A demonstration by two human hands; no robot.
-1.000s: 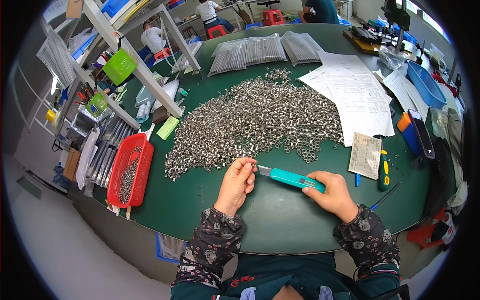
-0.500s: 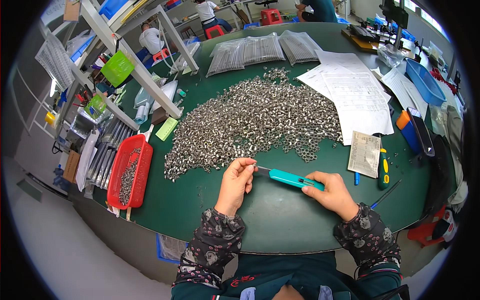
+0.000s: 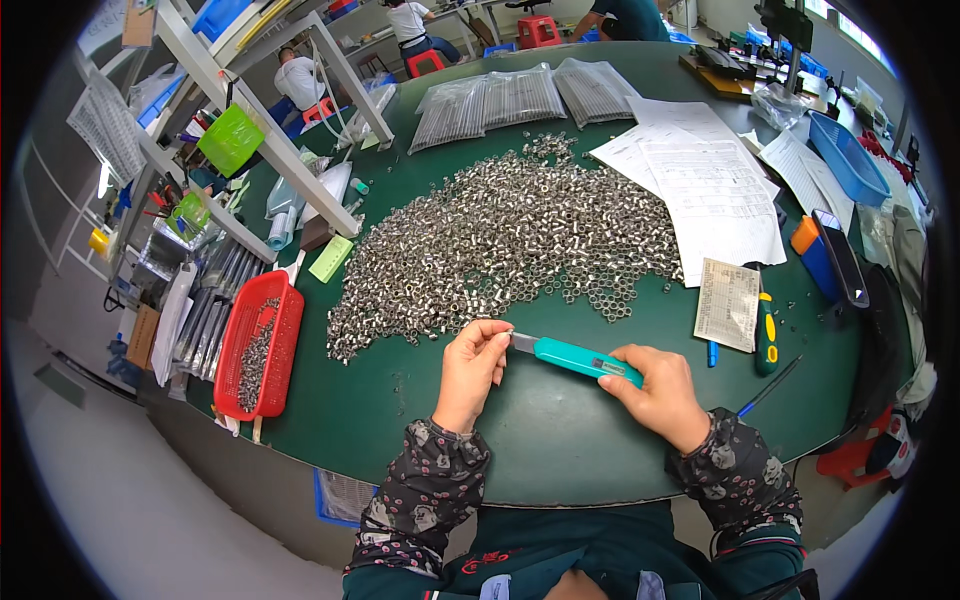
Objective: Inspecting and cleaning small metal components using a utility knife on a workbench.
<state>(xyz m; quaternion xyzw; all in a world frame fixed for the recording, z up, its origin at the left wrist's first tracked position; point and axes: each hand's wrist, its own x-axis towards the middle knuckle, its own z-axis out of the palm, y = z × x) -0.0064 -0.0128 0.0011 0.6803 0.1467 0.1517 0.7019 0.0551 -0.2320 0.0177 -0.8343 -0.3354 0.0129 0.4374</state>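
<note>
My right hand (image 3: 655, 390) is wrapped round the teal handle of a utility knife (image 3: 575, 358). Its blade points left and its tip meets the fingertips of my left hand (image 3: 470, 368). Thumb and forefinger there pinch a small metal ring (image 3: 509, 332), mostly covered by the fingers. Just beyond my hands spreads a wide heap of short metal rings (image 3: 500, 235) on the green tabletop (image 3: 560, 440). To the left, a red plastic basket (image 3: 290, 345) holds more of these small metal pieces.
Bags of metal tubes (image 3: 525, 95) lie at the back. Paper sheets (image 3: 715, 190), a card (image 3: 728, 305), a green-yellow tool handle (image 3: 767, 340) and a phone (image 3: 840, 255) are on the right. A shelf frame (image 3: 270, 150) rises at the left. Other people sit in the background.
The knife has rolled in my right hand, so the flat of its blade now shows wider. The knife and right hand have shifted slightly left; the left hand keeps its pinch.
</note>
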